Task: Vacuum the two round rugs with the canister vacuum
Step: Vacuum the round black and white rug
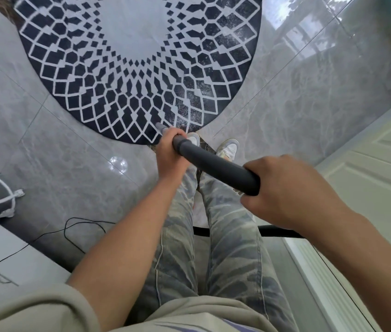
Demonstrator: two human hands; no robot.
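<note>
Head view, rug [139, 68] cropped, wand [213, 164] seemingly partly hidden

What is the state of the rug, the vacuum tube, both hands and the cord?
round rug, flat on the floor, pale specks on its near right part.
vacuum tube, held in both hands, tip at the rug's near edge.
left hand, grips the tube's front end.
right hand, grips the tube's rear end.
black cord, slack, looped on the floor.

Glossy grey marble-look floor tiles [297, 97] mirror the light; at twelve o'clock the round rug [108, 75] looks matt, short-piled cloth; the vacuum wand [213, 165] is matt dark plastic.
</note>
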